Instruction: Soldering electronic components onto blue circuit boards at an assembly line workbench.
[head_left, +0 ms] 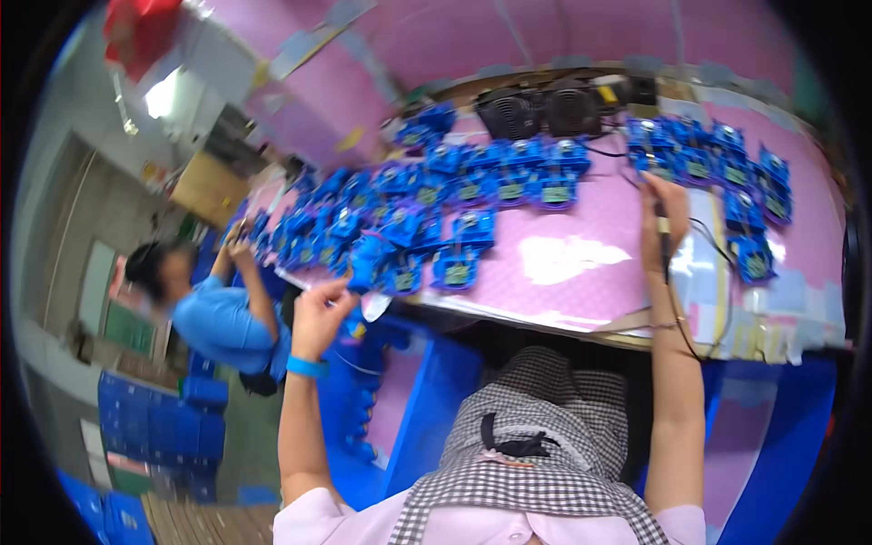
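Blue units (456,268) crowd the counter (599,213). The right hand (672,204) curls round a corded tool (664,238); the left hand (320,318) is nearly closed, contents unclear.

A hand could pass across the middle of the pink table (604,218), a stretch running from its near edge to the far row of blue parts (400,225). Those parts crowd the left side closely and extend along the far middle. Behind them, black boxes (510,113) block the far edge. The right hand (661,222), gripping a slim tool (664,241), bounds the passage on the right; beyond it, a loose black cable (731,268) loops near more blue parts. The left hand (322,316) occupies the near left edge, and a co-worker (222,322) stands farther left.
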`<state>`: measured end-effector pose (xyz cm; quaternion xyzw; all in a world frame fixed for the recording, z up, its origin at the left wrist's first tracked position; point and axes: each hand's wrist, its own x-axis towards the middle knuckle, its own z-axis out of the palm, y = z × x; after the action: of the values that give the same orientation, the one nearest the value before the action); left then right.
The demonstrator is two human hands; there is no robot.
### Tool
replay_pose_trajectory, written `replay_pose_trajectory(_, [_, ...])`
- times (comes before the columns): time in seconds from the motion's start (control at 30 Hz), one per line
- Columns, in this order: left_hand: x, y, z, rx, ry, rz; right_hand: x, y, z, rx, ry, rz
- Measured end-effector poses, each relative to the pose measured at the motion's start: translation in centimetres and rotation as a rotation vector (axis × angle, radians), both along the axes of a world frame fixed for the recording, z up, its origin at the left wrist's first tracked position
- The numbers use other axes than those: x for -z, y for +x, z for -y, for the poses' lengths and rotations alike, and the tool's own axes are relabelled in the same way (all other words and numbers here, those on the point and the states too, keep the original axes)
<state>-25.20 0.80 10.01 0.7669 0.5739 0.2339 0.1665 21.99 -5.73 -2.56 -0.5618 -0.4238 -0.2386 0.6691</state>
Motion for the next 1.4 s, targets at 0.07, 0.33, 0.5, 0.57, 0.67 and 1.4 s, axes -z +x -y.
replay_pose_trajectory(0.07, [-0.4, -4.4, -2.9, -0.135, 0.252, -0.244, -0.6, -0.2, 0.0, -0.001, 0.002, 0.004])
replay_pose_trajectory(0.33, [1.3, -11.9, -17.1, -0.471, 0.476, -0.724, -0.6, -1.1, -0.8, -0.014, -0.064, 0.033])
replay_pose_trajectory(0.5, [3.4, -9.2, -23.2, -0.408, 0.468, -0.747, 0.1, -0.2, -0.2, 0.031, -0.119, 0.014])
replay_pose_trajectory(0.57, [4.2, -8.2, -24.2, -0.424, 0.431, -0.704, 0.4, 0.2, 0.0, 0.036, -0.125, 0.052])
replay_pose_trajectory(0.67, [3.9, -9.7, -22.5, -0.46, 0.577, -0.569, 0.0, -0.2, -0.1, 0.018, -0.17, 0.096])
replay_pose_trajectory(1.4, [44.5, -27.5, -7.3, -0.972, -0.397, -0.229, 2.5, -9.7, 2.6, 0.17, -0.471, 0.15])
